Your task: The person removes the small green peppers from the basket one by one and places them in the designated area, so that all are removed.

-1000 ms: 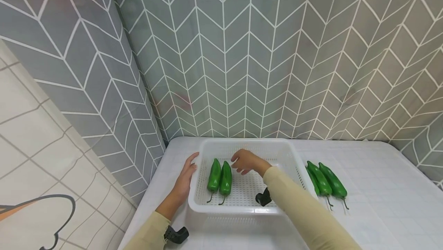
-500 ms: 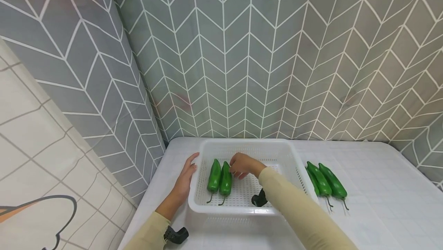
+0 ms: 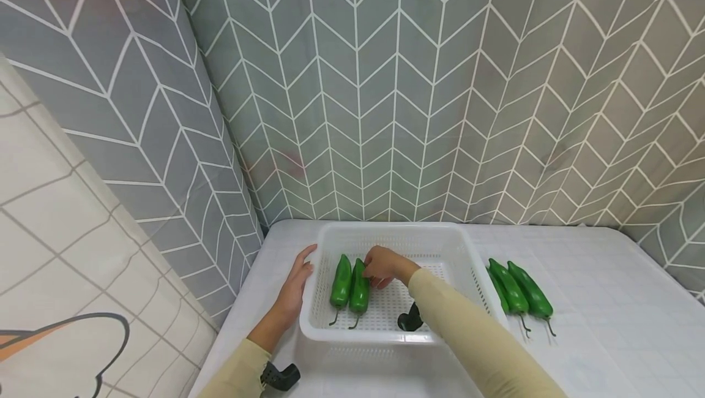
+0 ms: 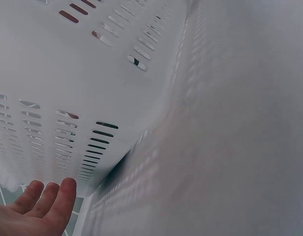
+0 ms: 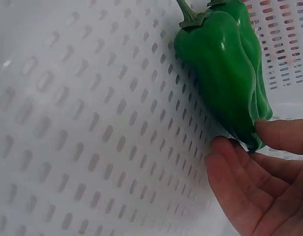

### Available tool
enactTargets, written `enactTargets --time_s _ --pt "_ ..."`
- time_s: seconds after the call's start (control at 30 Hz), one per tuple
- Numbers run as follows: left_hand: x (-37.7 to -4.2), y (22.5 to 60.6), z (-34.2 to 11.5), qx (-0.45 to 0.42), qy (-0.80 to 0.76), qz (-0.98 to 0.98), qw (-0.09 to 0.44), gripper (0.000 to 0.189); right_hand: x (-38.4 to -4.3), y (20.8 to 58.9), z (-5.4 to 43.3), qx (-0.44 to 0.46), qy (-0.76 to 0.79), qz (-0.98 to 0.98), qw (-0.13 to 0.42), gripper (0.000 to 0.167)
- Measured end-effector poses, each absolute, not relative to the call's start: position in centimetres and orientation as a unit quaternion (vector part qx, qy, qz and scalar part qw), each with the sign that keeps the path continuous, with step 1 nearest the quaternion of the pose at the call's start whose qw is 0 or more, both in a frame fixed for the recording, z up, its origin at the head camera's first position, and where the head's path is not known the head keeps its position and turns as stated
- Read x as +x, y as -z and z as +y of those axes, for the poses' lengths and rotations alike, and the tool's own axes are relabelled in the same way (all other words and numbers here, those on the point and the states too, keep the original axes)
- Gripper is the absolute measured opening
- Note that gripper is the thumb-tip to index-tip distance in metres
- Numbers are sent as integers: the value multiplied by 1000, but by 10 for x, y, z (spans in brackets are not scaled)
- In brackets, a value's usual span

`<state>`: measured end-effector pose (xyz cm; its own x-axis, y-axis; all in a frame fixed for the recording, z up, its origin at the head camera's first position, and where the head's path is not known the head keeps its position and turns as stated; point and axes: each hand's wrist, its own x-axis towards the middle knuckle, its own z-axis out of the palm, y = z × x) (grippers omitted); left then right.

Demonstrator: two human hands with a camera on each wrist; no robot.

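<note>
A white perforated plastic basket (image 3: 380,335) holds two green peppers side by side at its left, stems toward me. My right hand (image 3: 387,264) is inside the basket, at the far tip of the right-hand pepper (image 3: 360,292). In the right wrist view, the thumb and fingers (image 5: 230,167) pinch the tapered tip of this pepper (image 5: 215,59). The other pepper (image 3: 340,285) lies just left of it. Along the basket's left outer side rests my left hand (image 3: 290,292), its fingers extended. In the left wrist view those fingers (image 4: 63,201) lie beside the slotted basket wall (image 4: 92,64).
Several more green peppers (image 3: 509,288) lie on the white tablecloth (image 3: 606,300) right of the basket. A patterned grey curtain (image 3: 374,110) hangs behind the table. Black wrist devices (image 3: 281,377) are on both arms.
My right hand has moved slightly left and down, from beside the right-hand pepper onto its tip. The left hand stays in place at the basket's side.
</note>
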<state>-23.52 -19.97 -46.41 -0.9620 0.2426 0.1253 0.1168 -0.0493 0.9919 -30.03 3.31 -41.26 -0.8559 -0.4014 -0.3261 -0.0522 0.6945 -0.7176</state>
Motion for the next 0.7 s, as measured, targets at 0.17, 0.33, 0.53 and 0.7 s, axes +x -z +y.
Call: enactTargets --time_s 0.17,0.33,0.53,0.7 --pt "-233 462 -199 135 -712 688 40 50 -299 415 33 -131 369 891 230 24" --pt "-233 463 -199 137 -713 687 38 50 -299 415 32 -129 374 890 228 26" --pt "-232 463 -199 134 -714 686 39 50 -299 412 32 -125 368 895 221 32" --pt "-232 462 -198 130 -713 688 38 50 -300 409 33 -121 371 895 218 34"
